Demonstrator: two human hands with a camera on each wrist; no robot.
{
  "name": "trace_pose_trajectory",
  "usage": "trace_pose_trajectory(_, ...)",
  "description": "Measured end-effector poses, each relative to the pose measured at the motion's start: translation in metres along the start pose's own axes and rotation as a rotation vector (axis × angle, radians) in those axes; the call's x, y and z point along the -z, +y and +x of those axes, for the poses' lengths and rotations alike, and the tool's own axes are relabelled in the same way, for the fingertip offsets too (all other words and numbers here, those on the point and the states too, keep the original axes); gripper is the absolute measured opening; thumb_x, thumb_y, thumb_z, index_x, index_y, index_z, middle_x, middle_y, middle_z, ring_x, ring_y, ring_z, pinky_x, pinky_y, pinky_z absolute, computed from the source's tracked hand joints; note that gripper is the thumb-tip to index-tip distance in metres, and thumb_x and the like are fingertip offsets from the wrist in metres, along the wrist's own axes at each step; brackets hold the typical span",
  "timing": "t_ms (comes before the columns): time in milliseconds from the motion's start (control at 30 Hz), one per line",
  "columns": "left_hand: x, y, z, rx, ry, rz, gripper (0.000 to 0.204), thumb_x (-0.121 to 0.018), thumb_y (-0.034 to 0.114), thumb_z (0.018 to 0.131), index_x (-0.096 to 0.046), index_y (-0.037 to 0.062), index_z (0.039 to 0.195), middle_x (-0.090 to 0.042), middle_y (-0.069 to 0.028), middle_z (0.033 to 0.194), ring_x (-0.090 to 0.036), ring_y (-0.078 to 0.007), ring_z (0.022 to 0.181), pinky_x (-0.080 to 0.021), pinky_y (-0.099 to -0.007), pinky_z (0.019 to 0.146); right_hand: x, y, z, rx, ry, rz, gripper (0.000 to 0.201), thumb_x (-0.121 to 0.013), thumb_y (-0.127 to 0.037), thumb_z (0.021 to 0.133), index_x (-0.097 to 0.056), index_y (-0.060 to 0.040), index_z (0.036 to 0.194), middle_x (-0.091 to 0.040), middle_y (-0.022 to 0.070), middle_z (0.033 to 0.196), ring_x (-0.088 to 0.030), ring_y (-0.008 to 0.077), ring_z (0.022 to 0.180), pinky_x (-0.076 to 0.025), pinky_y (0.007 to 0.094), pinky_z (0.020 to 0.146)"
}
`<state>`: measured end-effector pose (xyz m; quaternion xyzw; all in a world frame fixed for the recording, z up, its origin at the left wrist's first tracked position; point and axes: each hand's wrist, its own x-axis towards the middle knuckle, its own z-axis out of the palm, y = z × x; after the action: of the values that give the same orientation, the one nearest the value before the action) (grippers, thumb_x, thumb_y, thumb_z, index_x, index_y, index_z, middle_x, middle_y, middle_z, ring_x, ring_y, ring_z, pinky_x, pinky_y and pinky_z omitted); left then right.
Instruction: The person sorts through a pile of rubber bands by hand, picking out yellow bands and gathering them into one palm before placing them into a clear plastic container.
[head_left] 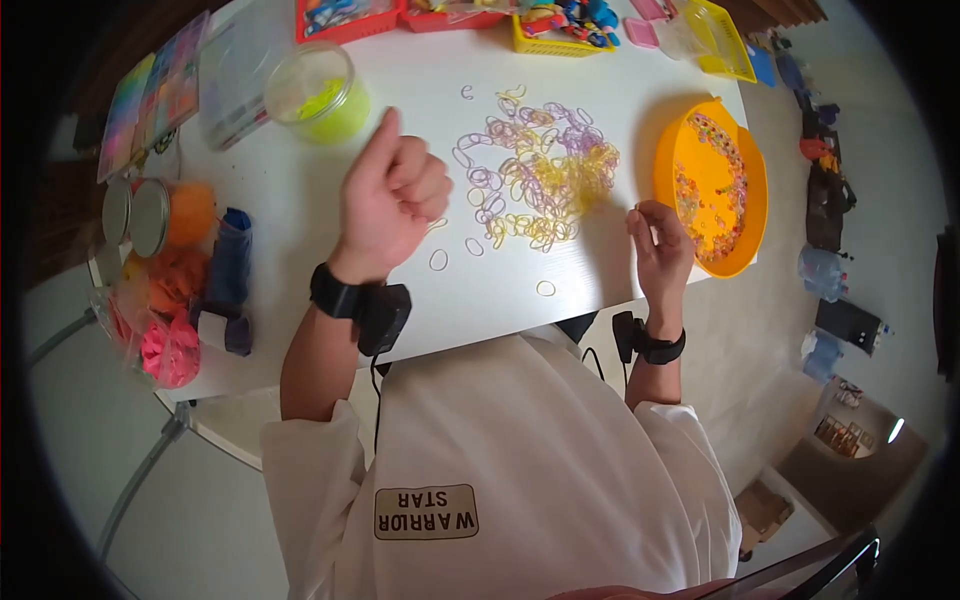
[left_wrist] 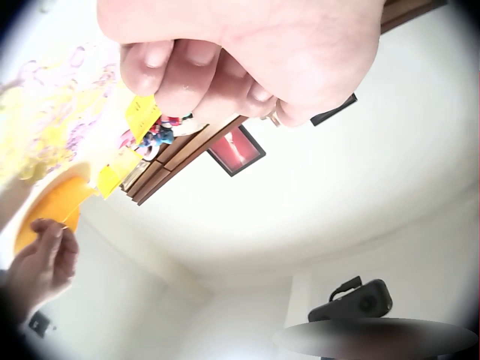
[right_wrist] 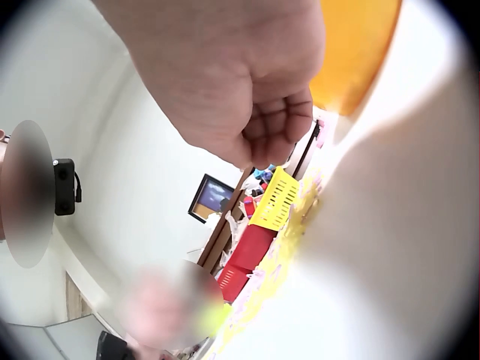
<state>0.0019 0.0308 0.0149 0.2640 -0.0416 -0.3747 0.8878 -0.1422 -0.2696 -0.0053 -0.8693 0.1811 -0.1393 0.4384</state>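
Observation:
Over the left part of the white table [head_left: 560,80], my left hand [head_left: 398,190] is raised with fingers curled into the palm and the thumb extended. In the left wrist view, nothing shows between those curled fingers. Purple and yellow rubber bands [head_left: 535,175] lie in a loose heap between my hands. My right hand [head_left: 662,245] is beside the orange bowl [head_left: 712,190], thumb and fingertips together. A thin yellow strand, seemingly a rubber band [left_wrist: 68,216], shows at those fingertips in the left wrist view. Small multicoloured beads [head_left: 730,160] lie inside the bowl.
A clear tub with lime-green contents [head_left: 335,108] stands beyond my left hand. Red baskets [head_left: 350,30] and a yellow basket [head_left: 560,42] line the far edge. Lidded jars [head_left: 185,215], a blue roll [head_left: 232,250] and pink bagged items [head_left: 170,350] sit at the left.

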Motion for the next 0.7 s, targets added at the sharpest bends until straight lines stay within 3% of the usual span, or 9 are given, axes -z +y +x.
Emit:
trace_pose_trajectory(33,-0.004,0.008,-0.002,-0.055,-0.018,0.017,0.054,-0.030,0.048,0.103,-0.028,0.0161,0.060,-0.021,0.0047,0.055,-0.018,-0.0112,0.051,-0.019,-0.0281,0.050,-0.001,0.002,-0.002,0.037,0.001,-0.014,0.017,-0.071,-0.011,0.088,-0.065,0.0002,0.098,-0.066,0.0061,0.080,-0.061,0.0131,0.073,-0.048,0.0242,0.065)
trace_pose_trajectory(133,-0.013,0.047,-0.004,-0.212,-0.093,0.109,0.052,-0.032,0.044,0.104,-0.029,0.0141,0.061,-0.024,0.0029,0.058,-0.023,-0.0118,0.056,-0.021,-0.0291,0.055,-0.005,0.007,-0.006,0.041,-0.027,-0.042,0.016,-0.069,-0.011,0.090,-0.065,0.0004,0.100,-0.067,0.0062,0.080,-0.061,0.0123,0.072,-0.048,0.0232,0.065)
trace_pose_trajectory(167,-0.016,0.062,-0.005,-0.267,-0.098,0.159,0.051,-0.032,0.043,0.104,-0.030,0.0134,0.062,-0.026,0.0021,0.060,-0.024,-0.0120,0.058,-0.022,-0.0294,0.056,-0.004,0.003,-0.008,-0.065,-0.103,0.005,0.017,-0.063,-0.011,0.094,-0.061,0.0026,0.105,-0.064,0.0052,0.082,-0.062,0.0097,0.075,-0.049,0.0227,0.071)
trace_pose_trajectory(333,-0.035,0.117,0.008,-0.452,0.093,0.531,0.046,-0.032,0.035,0.105,-0.035,0.0107,0.067,-0.032,-0.0014,0.068,-0.029,-0.0135,0.064,-0.027,-0.0292,0.062,-0.011,0.014,-0.010,-0.061,-0.047,0.136,0.015,-0.064,-0.012,0.093,-0.062,0.0011,0.101,-0.065,0.0059,0.078,-0.060,0.0100,0.070,-0.048,0.0238,0.067)
trace_pose_trajectory(433,-0.028,0.126,0.021,-0.550,0.107,0.740,0.041,-0.030,0.030,0.106,-0.042,0.0083,0.073,-0.038,-0.0035,0.073,-0.036,-0.0154,0.068,-0.034,-0.0310,0.069,-0.013,0.023,-0.011,-0.072,-0.047,0.151,0.014,-0.062,-0.012,0.094,-0.062,0.0006,0.102,-0.064,0.0050,0.078,-0.061,0.0095,0.073,-0.048,0.0232,0.069)
trace_pose_trajectory(533,-0.022,0.123,0.031,-0.596,0.183,0.916,0.039,-0.030,0.028,0.106,-0.049,0.0050,0.080,-0.048,-0.0065,0.079,-0.046,-0.0189,0.077,-0.040,-0.0349,0.079,-0.014,0.027,-0.012,-0.089,-0.041,0.308,0.016,-0.061,-0.011,0.095,-0.061,0.0016,0.104,-0.065,0.0040,0.083,-0.061,0.0093,0.078,-0.048,0.0230,0.072)
trace_pose_trajectory(700,-0.013,0.125,0.032,-0.453,0.330,0.893,0.039,-0.030,0.028,0.106,-0.053,0.0020,0.088,-0.060,-0.0121,0.093,-0.057,-0.0254,0.098,-0.040,-0.0405,0.098,-0.010,0.022,-0.010,-0.087,-0.066,0.333,0.017,-0.060,-0.012,0.096,-0.061,0.0024,0.105,-0.064,0.0041,0.083,-0.060,0.0093,0.078,-0.048,0.0226,0.073)
